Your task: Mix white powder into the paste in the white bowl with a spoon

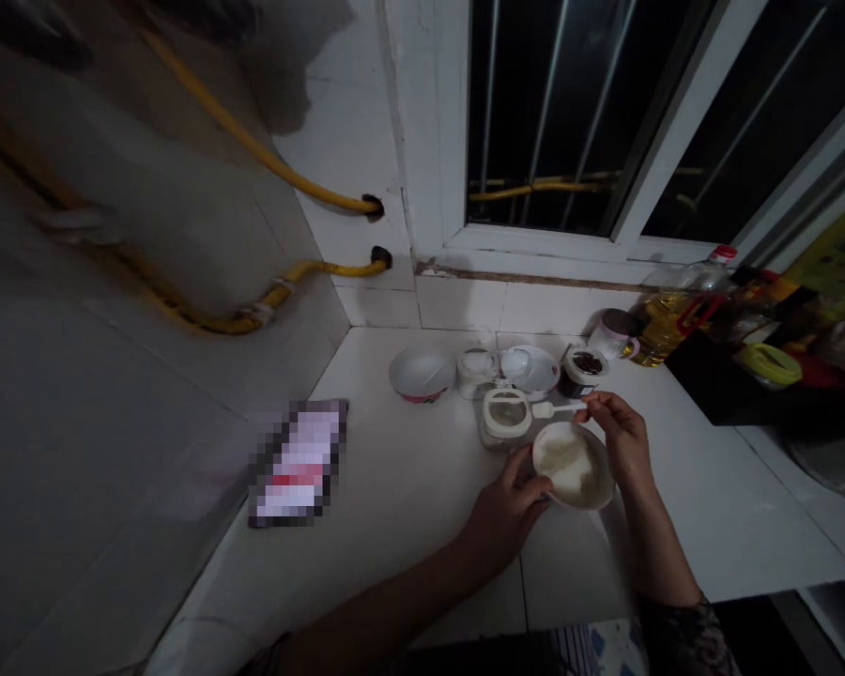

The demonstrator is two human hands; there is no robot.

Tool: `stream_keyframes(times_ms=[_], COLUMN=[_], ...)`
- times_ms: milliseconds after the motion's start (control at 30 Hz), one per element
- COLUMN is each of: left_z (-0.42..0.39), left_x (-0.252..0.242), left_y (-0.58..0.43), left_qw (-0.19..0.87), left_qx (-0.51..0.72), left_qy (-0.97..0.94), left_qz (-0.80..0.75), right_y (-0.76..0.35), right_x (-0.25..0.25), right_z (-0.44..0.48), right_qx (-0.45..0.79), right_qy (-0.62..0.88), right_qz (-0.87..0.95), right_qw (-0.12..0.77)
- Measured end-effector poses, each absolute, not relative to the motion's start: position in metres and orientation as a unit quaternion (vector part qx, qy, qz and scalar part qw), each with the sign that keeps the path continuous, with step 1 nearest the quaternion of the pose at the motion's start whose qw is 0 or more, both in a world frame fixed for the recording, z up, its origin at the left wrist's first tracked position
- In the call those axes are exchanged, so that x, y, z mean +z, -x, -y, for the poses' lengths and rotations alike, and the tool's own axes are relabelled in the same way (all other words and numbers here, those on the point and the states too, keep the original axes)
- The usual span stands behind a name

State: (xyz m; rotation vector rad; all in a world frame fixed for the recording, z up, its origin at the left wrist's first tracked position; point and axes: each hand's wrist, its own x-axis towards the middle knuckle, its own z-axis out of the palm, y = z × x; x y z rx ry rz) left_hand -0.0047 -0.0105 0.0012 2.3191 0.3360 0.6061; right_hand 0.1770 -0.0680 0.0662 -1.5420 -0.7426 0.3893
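Note:
My left hand [511, 507] grips the rim of a white bowl [607, 469] and tilts it a little. Pale powder [569, 462] covers the bowl's bottom. Above the bowl, my right hand [618, 434] pinches the handle of a small white spoon [553, 409], whose head points left. Close to the spoon's head stands a clear square jar [505, 420] with a white rim; its contents are hard to make out.
Behind are an empty-looking bowl [422, 374], a small lidded jar [477, 373], another bowl [544, 368], a dark-filled jar [583, 372] and a mug [611, 333]. An oil bottle [666, 319] stands right. A blurred-out flat object [299, 465] lies left.

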Motion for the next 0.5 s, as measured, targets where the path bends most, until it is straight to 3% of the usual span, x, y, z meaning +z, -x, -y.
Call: stream_keyframes(times_ms=[67,167,233,300,367,500], left_z=[0.011,0.011,0.011,0.011,0.011,0.011], left_x=[0.001,-0.001,-0.002,-0.003,-0.003,-0.001], left_y=[0.005,0.004,0.004,0.004,0.004,0.005], left_qw=[0.35,0.346,0.343,0.341,0.341,0.352], left_qx=[0.238,0.239,0.241,0.243,0.242,0.231], left_qy=[-0.897,-0.898,-0.898,-0.899,-0.899,-0.897], left_qz=[-0.128,-0.129,-0.13,-0.131,-0.132,-0.131], right_y=[-0.166,-0.154,-0.151,-0.151,-0.155,-0.168], right_x=[0.07,0.072,0.073,0.073,0.073,0.073], right_z=[0.064,0.059,0.057,0.056,0.059,0.071], right_qx=[0.102,-0.023,-0.064,-0.071,-0.071,0.004], right_qy=[0.687,0.67,0.629,0.604,0.612,0.672], right_qz=[0.39,0.567,0.674,0.717,0.692,0.52], right_qw=[0.605,0.479,0.382,0.34,0.375,0.528])
